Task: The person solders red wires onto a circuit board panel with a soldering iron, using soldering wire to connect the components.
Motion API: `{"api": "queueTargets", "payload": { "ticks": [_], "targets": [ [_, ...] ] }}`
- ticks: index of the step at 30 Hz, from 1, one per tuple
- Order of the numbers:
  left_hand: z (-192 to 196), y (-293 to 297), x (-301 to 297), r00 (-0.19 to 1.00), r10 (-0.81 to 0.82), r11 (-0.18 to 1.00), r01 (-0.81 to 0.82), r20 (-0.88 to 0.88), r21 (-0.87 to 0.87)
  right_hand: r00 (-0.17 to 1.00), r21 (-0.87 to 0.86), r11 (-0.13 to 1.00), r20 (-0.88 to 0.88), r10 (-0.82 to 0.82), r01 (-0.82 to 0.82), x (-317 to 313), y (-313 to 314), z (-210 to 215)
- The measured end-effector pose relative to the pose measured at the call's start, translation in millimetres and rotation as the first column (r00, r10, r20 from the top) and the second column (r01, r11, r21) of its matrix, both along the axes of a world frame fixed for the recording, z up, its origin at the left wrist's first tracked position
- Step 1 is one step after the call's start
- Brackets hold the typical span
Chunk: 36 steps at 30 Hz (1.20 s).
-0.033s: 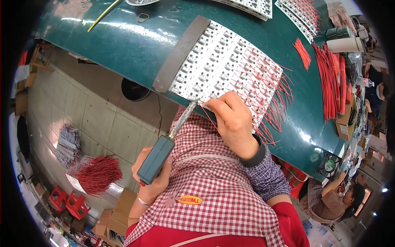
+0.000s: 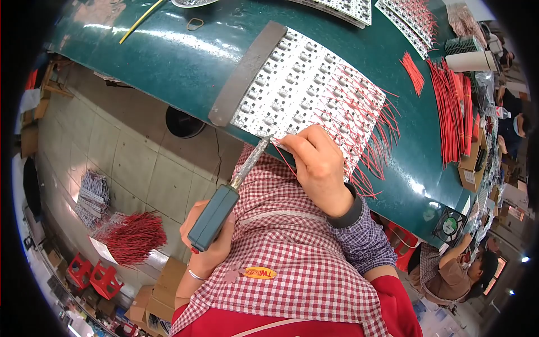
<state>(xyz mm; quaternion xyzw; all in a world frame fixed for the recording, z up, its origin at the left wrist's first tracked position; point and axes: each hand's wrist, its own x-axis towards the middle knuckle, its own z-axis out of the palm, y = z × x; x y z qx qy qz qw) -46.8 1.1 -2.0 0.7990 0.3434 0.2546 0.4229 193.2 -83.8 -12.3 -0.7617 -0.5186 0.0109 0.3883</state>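
My left hand [image 2: 223,240] is wrapped round the green handle of a soldering iron [image 2: 213,216]. The iron's metal shaft slants up to the near edge of a white circuit board panel [image 2: 289,92], its tip at the board. Beside that tip, my right hand [image 2: 319,168] pinches a thin red wire [image 2: 286,159] whose tail hangs below the fingers. Many red wires [image 2: 359,123] stick out across the panel's right part, while its left part shows rows of small dark components. Along the panel's left edge lies a flat grey bar [image 2: 247,76].
The green table [image 2: 168,62] carries more board panels [image 2: 345,11] at the back and bundles of red wire [image 2: 446,112] on the right. A small fan [image 2: 449,224] stands at the right corner. A co-worker [image 2: 455,275] sits beyond. Wired bundles [image 2: 132,238] lie lower left.
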Motion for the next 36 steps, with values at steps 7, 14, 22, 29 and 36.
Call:
{"api": "queueTargets", "payload": {
  "ticks": [7,14,22,29,36],
  "targets": [
    [5.7,3.7,0.2,0.996,-0.063,0.997,0.065,-0.055,0.042,1.0,-0.02,1.0,0.024,-0.003,0.004,-2.0,1.7,0.0],
    [8.5,4.2,3.0,0.997,-0.051,0.999,0.051,-0.051,0.0,0.999,-0.014,1.0,0.051,-0.001,0.002,-2.9,1.6,-0.7],
    [-0.2,1.4,-3.4,1.0,-0.012,0.998,0.012,0.002,0.056,0.998,-0.009,1.0,0.069,-0.004,0.005,-3.3,2.2,0.1],
    [-4.0,-1.4,-9.1,1.0,0.021,0.998,-0.021,-0.001,-0.059,0.998,-0.009,1.0,0.066,-0.012,0.013,-4.5,2.4,1.4],
    [-4.8,1.0,-6.2,1.0,0.004,0.999,-0.005,-0.015,-0.054,0.993,0.112,0.992,0.096,-0.075,0.064,-5.0,2.1,3.7]
  ]
}}
